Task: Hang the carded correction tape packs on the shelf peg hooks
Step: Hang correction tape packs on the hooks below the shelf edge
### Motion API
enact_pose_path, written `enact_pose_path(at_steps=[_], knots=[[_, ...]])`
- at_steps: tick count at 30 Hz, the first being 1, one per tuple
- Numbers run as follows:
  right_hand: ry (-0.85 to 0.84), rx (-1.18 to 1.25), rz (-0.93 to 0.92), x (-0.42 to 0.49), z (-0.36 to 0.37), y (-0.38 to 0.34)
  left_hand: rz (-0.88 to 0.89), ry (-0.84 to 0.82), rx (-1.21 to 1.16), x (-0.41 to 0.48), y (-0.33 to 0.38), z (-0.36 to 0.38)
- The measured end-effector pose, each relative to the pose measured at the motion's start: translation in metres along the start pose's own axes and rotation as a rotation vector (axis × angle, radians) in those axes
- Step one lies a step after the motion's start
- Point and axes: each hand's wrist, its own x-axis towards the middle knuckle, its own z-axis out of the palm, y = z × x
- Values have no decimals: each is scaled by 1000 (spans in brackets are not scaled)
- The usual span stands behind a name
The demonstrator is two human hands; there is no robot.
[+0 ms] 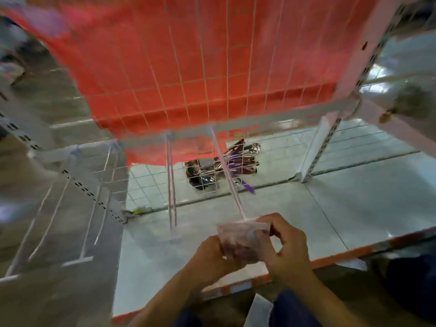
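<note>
Clear-plastic pack (236, 239), contents blurred, pinched by your left hand (210, 258) and right hand (287, 251) at the peg hook (231, 182) tip. Forearms cut off below.

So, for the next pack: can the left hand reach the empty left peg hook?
Probably yes: the empty peg hook ends beside the left hand, nothing between, though that hand grips a correction tape pack.

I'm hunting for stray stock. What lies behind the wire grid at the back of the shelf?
A red sheet backs the upper grid and hides what is beyond. Below it, a heap of shiny dark and purple packets lies on pale floor.
</note>
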Motion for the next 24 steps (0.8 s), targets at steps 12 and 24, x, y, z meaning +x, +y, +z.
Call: enact_pose_path(at_steps=[12, 24], knots=[[141, 117, -240, 11, 35, 72, 318, 120, -65, 54, -40, 3], [202, 196, -156, 32, 39, 87, 395, 87, -154, 58, -37, 9]])
